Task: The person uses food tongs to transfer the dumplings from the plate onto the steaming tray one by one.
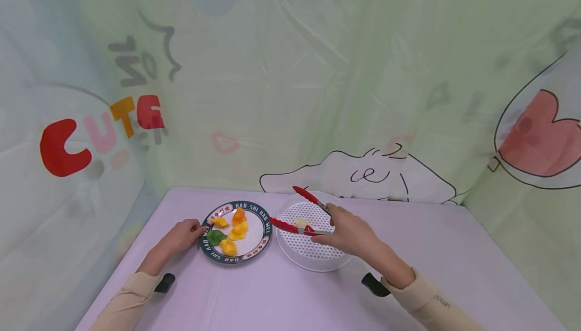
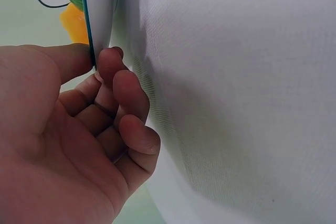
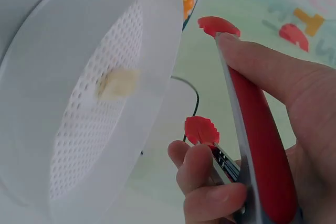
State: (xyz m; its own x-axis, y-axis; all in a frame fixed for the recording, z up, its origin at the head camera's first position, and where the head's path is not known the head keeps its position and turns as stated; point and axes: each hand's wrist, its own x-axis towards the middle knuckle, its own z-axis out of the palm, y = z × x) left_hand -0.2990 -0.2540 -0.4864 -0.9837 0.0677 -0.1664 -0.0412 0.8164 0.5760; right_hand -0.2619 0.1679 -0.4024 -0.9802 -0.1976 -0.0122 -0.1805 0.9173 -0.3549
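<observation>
Tongs [image 1: 297, 218], red-tipped and spread apart, gripped in right hand [image 1: 349, 230] over white perforated tray [image 1: 313, 258], fingers curled round both arms. Pale dumpling [image 1: 300, 222] lying in tray between the tips. Left hand [image 1: 181, 237] pinching rim of plate [image 1: 260, 242], with yellow, orange and green dumplings [image 1: 229, 235], just left of tray on lilac table [image 1: 431, 250].

The left hand [image 2: 63, 145] pinches the plate [image 2: 100, 9] rim between thumb and curled fingers [image 2: 128, 93]. Green and orange food [image 2: 73, 19] sits on the plate. The pale bench [image 2: 236, 87] fills the rest.

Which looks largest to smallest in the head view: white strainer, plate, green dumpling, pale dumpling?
1. white strainer
2. plate, slightly smaller
3. green dumpling
4. pale dumpling, close to the green one; unsure.
</observation>
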